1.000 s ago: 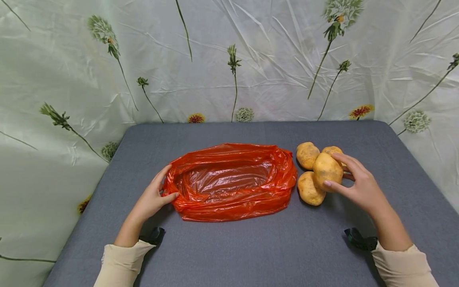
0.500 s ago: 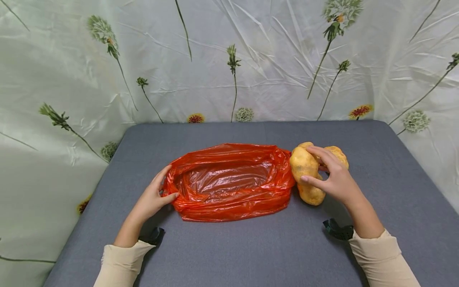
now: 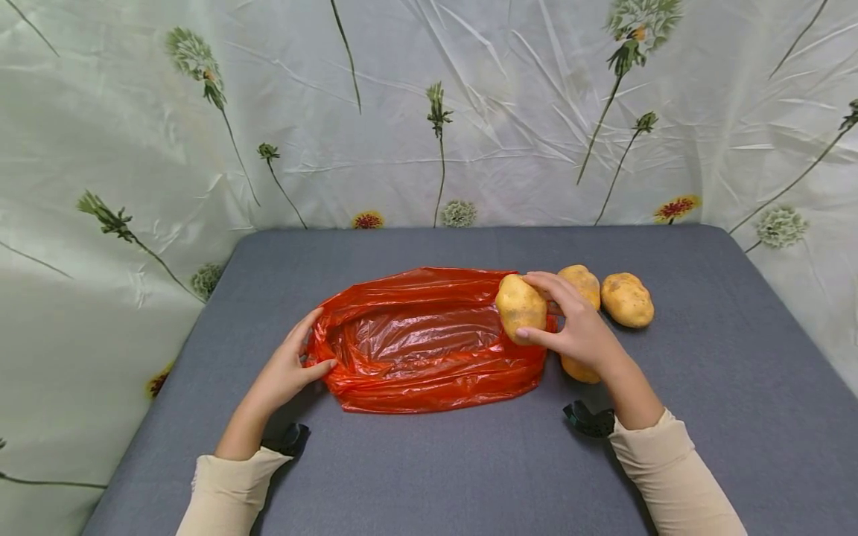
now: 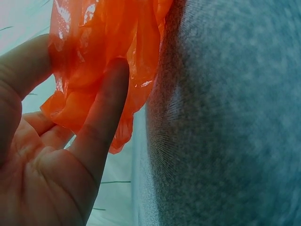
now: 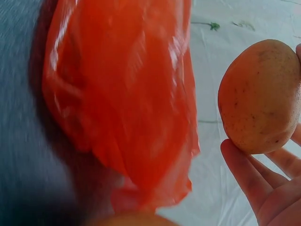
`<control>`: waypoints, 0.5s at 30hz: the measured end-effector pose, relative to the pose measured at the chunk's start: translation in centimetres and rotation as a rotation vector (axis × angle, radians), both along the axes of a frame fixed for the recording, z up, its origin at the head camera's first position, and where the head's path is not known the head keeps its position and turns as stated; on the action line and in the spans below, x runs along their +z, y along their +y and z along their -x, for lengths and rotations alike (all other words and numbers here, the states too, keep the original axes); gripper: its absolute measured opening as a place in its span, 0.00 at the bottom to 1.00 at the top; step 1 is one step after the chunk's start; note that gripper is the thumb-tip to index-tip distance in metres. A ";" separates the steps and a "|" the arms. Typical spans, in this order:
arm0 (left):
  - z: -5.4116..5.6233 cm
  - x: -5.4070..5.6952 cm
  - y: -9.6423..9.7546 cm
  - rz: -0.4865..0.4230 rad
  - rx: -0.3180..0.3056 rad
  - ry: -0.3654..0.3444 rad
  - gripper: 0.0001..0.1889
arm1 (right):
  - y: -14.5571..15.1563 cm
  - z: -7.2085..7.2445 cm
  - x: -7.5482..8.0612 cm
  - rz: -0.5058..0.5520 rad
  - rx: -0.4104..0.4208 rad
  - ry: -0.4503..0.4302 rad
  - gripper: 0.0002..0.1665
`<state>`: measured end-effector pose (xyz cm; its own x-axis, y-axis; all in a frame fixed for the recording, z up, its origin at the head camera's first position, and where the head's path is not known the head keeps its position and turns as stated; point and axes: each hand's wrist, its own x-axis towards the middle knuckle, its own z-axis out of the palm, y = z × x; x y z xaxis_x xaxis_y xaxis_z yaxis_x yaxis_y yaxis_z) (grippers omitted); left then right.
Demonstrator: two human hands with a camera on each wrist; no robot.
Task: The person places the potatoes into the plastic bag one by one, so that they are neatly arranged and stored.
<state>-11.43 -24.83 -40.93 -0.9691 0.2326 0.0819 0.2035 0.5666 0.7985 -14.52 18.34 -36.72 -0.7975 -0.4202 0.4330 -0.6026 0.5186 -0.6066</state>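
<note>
My right hand (image 3: 582,326) holds a potato (image 3: 520,308) between thumb and fingers, above the right end of a red plastic bag (image 3: 429,394). In the right wrist view, that potato (image 5: 259,96) is clear of the bag (image 5: 122,94). The bag lies with its mouth spread wide, facing up. At its left end, my left hand (image 3: 284,374) grips the rim. The left wrist view shows the left hand's thumb (image 4: 101,117) against the crumpled plastic (image 4: 89,42), other fingers partly behind it.
Beyond the right hand lie two potatoes, one potato (image 3: 627,300) at the far right and another potato (image 3: 580,283) partly covered by the fingers. A third potato (image 3: 580,371) shows below the hand. Grey cloth covers the table (image 3: 436,476); a flower-patterned curtain (image 3: 375,149) hangs behind.
My right hand has carried the potato left, from over the other potatoes to over the bag's right end. The left hand and the bag have stayed in place.
</note>
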 end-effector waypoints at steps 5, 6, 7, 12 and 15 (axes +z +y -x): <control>-0.1 0.1 0.1 0.010 -0.001 0.002 0.46 | -1.5 0.5 -0.4 0.021 0.050 0.008 0.42; -0.1 0.1 0.1 0.010 -0.001 0.001 0.46 | -1.9 0.6 -0.5 0.025 0.056 0.002 0.42; -0.1 0.1 0.1 0.012 0.000 0.001 0.46 | -2.2 0.6 -0.5 0.028 0.063 -0.005 0.42; -0.1 0.1 0.1 0.011 0.000 0.000 0.46 | -4.2 1.2 -0.7 0.027 0.092 -0.058 0.42; -0.1 0.2 0.1 0.008 -0.006 0.003 0.46 | -5.4 1.5 -0.9 0.028 0.111 -0.087 0.42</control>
